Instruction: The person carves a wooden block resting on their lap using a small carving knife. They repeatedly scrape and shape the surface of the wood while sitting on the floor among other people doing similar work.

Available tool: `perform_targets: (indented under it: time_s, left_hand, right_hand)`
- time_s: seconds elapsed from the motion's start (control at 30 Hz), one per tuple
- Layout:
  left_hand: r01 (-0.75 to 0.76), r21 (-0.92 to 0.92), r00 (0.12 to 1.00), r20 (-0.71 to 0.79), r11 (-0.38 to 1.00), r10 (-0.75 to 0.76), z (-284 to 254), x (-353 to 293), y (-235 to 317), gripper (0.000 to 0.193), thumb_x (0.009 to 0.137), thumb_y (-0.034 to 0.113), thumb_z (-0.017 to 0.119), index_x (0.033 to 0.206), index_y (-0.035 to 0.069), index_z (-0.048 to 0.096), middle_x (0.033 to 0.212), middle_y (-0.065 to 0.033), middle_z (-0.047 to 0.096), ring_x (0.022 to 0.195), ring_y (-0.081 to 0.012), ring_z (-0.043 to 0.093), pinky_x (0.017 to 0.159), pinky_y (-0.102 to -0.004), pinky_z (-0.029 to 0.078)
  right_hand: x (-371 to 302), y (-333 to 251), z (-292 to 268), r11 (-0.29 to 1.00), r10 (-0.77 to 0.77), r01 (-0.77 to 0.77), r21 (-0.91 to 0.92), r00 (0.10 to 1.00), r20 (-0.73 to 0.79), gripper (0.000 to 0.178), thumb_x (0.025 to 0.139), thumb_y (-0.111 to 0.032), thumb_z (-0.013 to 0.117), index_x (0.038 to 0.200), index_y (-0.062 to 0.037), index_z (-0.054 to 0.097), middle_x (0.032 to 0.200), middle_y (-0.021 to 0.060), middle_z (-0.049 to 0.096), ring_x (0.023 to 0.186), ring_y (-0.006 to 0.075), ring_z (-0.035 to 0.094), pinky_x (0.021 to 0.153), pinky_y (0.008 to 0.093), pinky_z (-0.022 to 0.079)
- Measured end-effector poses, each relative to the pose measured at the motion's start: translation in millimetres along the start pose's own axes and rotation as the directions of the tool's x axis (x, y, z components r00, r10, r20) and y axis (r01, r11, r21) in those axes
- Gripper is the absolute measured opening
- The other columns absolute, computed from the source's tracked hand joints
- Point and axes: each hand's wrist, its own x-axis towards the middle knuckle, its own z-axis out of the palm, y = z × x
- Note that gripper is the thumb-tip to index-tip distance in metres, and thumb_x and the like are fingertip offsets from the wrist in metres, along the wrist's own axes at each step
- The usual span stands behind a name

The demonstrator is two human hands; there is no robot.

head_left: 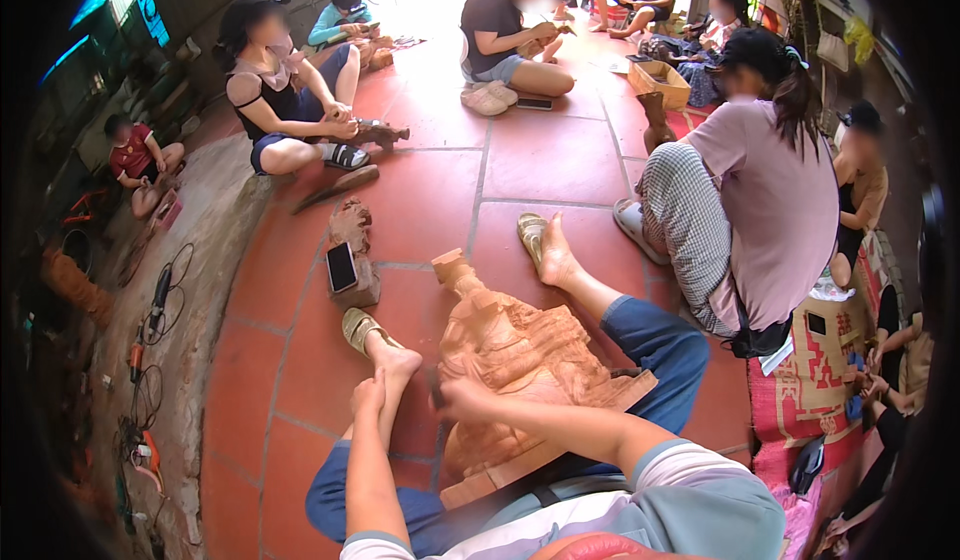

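Observation:
A reddish-brown wooden carving [520,345] with a flat base leans across my lap, its narrow top pointing away from me. My right hand [465,398] is at the carving's left side, fingers curled and slightly blurred. A small dark thing shows at its fingertips, too unclear to name. Beside my left shin, my left hand [368,398] is closed, apart from the carving. Whatever it may hold is hidden.
A phone [341,268] rests on a wood block [362,285] ahead of my left sandal [360,330]. At right squats a person in a pink shirt [770,180]. Several others sit around the tiled floor [420,190]. Corded power tools [160,290] lie at left.

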Motion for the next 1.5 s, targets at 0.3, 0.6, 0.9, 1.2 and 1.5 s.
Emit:
perform_targets:
  time_s: [0.3, 0.6, 0.9, 1.2, 1.5]
  left_hand:
    - [0.029, 0.009, 1.0, -0.002, 1.0, -0.029, -1.8, -5.7, -0.1, 0.068, 0.09, 0.058, 0.022, 0.11, 0.007, 0.063, 0.117, -0.02, 0.056, 0.112, -0.0357, 0.051, 0.095, -0.0457, 0.038]
    - [0.008, 0.026, 0.999, -0.036, 1.0, -0.007, 0.2, -5.6, 1.4, 0.068, 0.089, 0.058, 0.022, 0.107, 0.006, 0.064, 0.115, -0.0207, 0.057, 0.111, -0.0363, 0.052, 0.094, -0.0461, 0.038]
    - [0.0, 0.024, 1.0, -0.012, 1.0, 0.0, 3.1, 2.7, -6.0, 0.068, 0.09, 0.058, 0.022, 0.107, 0.006, 0.064, 0.114, -0.0203, 0.058, 0.11, -0.0365, 0.052, 0.093, -0.0468, 0.039]
    - [-0.007, 0.032, 1.0, -0.002, 0.999, 0.007, 3.7, 5.4, -4.6, 0.067, 0.09, 0.057, 0.024, 0.107, 0.007, 0.064, 0.113, -0.02, 0.058, 0.109, -0.0364, 0.053, 0.093, -0.0461, 0.039]
    - [0.017, -0.052, 1.0, 0.024, 0.998, -0.015, -4.3, -1.7, -1.2, 0.069, 0.09, 0.056, 0.024, 0.108, 0.001, 0.062, 0.115, -0.0234, 0.056, 0.113, -0.0389, 0.049, 0.095, -0.0456, 0.037]
  right_hand:
    - [10.2, -10.1, -18.7, 0.995, 0.093, -0.095, -0.021, 0.993, -0.069, 0.013, 0.07, -0.017, 0.069, 0.082, -0.0118, 0.067, 0.074, 0.0078, 0.066, 0.073, 0.022, 0.065, 0.067, 0.0343, 0.049]
    - [3.9, -9.0, -7.8, 0.991, 0.137, -0.137, 0.007, 0.99, -0.026, 0.014, 0.07, -0.012, 0.07, 0.082, -0.0071, 0.066, 0.076, 0.0084, 0.066, 0.073, 0.019, 0.065, 0.065, 0.0318, 0.049]
    - [-4.3, -11.8, -0.3, 1.0, 0.006, -0.006, 0.0, 0.996, 0.089, 0.013, 0.071, -0.015, 0.069, 0.083, -0.0094, 0.066, 0.074, 0.0084, 0.066, 0.071, 0.0193, 0.065, 0.065, 0.0319, 0.049]
    - [-1.8, -16.0, -3.6, 1.0, 0.006, -0.009, 0.016, 0.983, 0.183, 0.013, 0.065, -0.015, 0.07, 0.077, -0.0116, 0.066, 0.07, 0.0065, 0.065, 0.069, 0.0201, 0.064, 0.063, 0.0327, 0.049]
    - [-10.4, -19.1, 0.7, 0.995, -0.09, 0.076, 0.062, 0.96, 0.266, 0.014, 0.07, -0.013, 0.068, 0.082, -0.0076, 0.065, 0.073, 0.0074, 0.065, 0.07, 0.0214, 0.063, 0.065, 0.0327, 0.048]
